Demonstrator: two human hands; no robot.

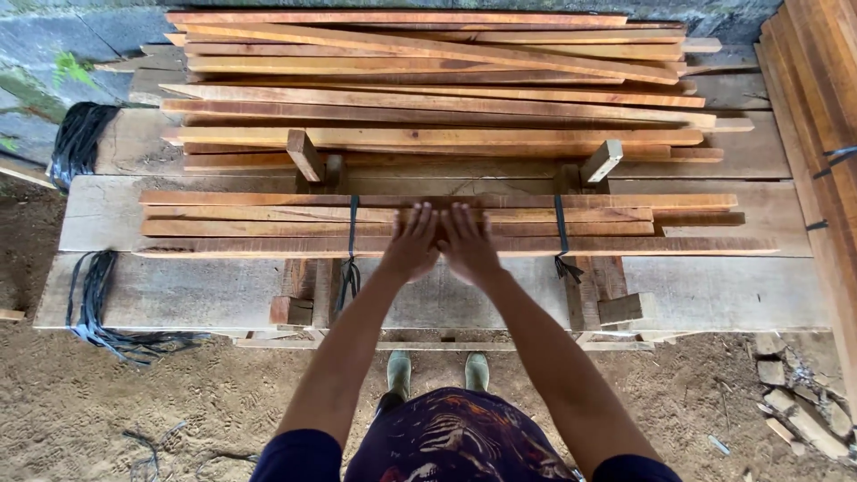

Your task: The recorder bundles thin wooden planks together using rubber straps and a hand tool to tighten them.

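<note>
Right, head view: I see both hands pressed flat on the near bundle of slats point(446, 223), side by side at its middle.
Left hand point(412, 243): fingers spread, palm down, gripping nothing.
Right hand point(467, 245): the same, thumb touching the left.
Bundle: lying across the wide planks point(178, 290), between two black straps point(352, 234).
Straps: draped, seemingly untied, so I reckon slats could slide apart.
Risk: rough edges under bare palms, so splinters; loose stack point(428, 89) behind could shift.

Orange-brown wood slats point(446, 228), grey weathered planks point(178, 290), black strapping bands point(561, 223), green boots point(399, 370), dark navy sleeves point(299, 455), dark shirt with orange-white print point(455, 442), brown dirt floor point(107, 402).
</note>
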